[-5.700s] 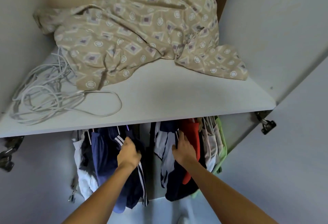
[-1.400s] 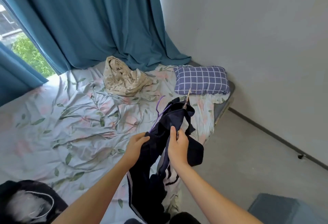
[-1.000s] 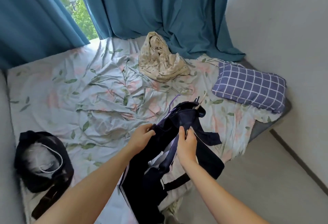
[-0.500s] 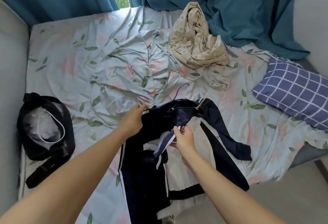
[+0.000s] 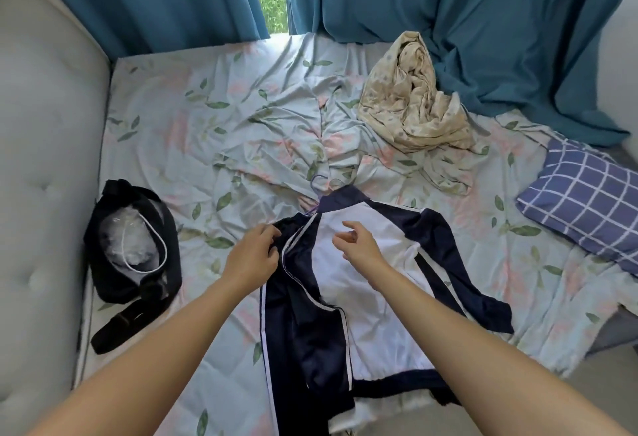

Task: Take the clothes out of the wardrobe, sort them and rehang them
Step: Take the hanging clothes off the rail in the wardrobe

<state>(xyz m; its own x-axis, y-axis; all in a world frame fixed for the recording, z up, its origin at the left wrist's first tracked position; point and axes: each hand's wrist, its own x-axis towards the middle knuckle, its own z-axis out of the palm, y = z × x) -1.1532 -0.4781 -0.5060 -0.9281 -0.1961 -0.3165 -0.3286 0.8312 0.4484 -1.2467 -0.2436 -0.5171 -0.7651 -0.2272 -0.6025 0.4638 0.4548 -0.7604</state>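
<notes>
A navy and white jacket (image 5: 359, 283) lies spread on the floral bed sheet (image 5: 214, 131), with dark navy trousers with white side stripes (image 5: 303, 339) lying over its left half. A purple hanger hook (image 5: 316, 190) sticks out at the collar. My left hand (image 5: 253, 256) grips the top edge of the navy trousers. My right hand (image 5: 359, 245) hovers just above the white front of the jacket, fingers loosely curled, holding nothing.
A black bag with a white cord (image 5: 133, 245) lies at the bed's left. A crumpled beige cloth (image 5: 411, 104) sits at the back, a blue checked pillow (image 5: 587, 200) at the right. Teal curtains (image 5: 483, 21) hang behind; a grey padded panel (image 5: 45, 159) bounds the left.
The clothes went from the wardrobe rail to the bed. In the last half second the jacket has been laid flat and my right hand has let go of it.
</notes>
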